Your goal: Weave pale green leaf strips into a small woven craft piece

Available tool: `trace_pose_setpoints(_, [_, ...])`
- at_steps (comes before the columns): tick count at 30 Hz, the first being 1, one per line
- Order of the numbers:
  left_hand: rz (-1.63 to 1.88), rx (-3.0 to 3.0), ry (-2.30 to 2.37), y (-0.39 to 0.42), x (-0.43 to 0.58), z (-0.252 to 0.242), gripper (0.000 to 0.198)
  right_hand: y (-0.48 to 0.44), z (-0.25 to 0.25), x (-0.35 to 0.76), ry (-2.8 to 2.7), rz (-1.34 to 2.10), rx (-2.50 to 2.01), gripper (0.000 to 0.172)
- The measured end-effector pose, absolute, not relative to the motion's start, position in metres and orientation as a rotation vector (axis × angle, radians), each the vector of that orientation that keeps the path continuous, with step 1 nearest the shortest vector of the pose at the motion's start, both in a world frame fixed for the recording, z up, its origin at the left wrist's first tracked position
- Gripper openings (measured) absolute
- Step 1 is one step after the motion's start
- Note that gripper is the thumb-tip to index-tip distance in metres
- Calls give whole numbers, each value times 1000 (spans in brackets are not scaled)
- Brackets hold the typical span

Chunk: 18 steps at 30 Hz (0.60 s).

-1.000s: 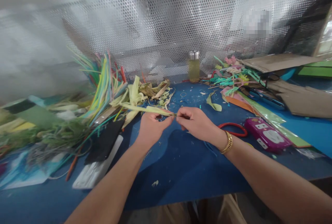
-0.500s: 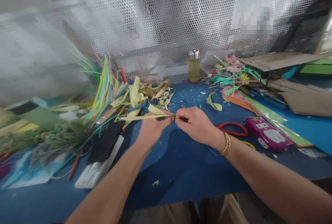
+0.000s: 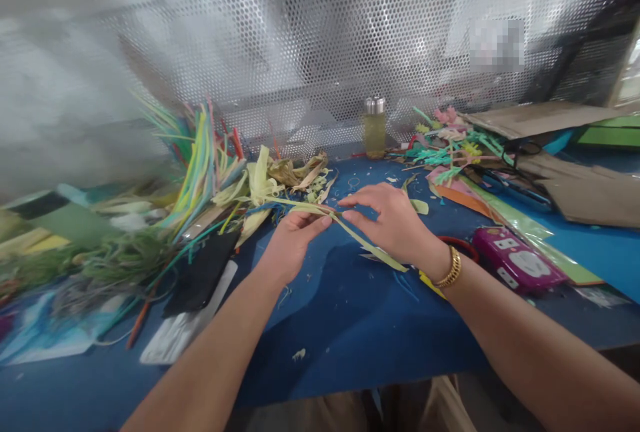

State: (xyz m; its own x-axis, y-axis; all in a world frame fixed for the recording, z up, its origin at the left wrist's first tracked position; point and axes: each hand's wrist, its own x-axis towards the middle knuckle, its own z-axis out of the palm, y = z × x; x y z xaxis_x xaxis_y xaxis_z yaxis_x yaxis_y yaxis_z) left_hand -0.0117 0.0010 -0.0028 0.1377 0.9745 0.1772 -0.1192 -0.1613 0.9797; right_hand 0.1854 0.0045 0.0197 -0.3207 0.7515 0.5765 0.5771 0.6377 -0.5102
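Observation:
Between thumb and fingers, my left hand (image 3: 295, 239) pinches a pale green husk strip (image 3: 367, 244) near the middle of the blue table. One end of the strip runs left towards the husk pile, and another slants down to the right, under my right hand. My right hand (image 3: 385, 219), with a gold bracelet at the wrist, is just right of the pinch; its thumb and index finger are apart with nothing between them. Behind my left hand lies a heap of pale and dried husks (image 3: 260, 182).
Coloured strips (image 3: 197, 165), a black phone (image 3: 203, 275) and tangled green threads (image 3: 125, 259) lie left. A jar (image 3: 375, 129) stands at the back. To the right are a purple case (image 3: 517, 260), red-handled scissors (image 3: 460, 245), foam flowers (image 3: 445, 145) and cardboard (image 3: 595, 199).
My right hand has opened its pinch and moved slightly right and up. The husk strip now extends down to the right from my left fingers.

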Motion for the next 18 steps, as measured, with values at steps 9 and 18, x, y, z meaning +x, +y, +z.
trace_pose_setpoints(9, [1252, 1278, 943, -2, -9, -4, 14, -2, 17, 177, -2094, 262, -1038, 13])
trace_pose_setpoints(18, [1238, 1401, 1030, -2, -10, -1, 13, -4, 18, 177, -2171, 254, -1027, 14])
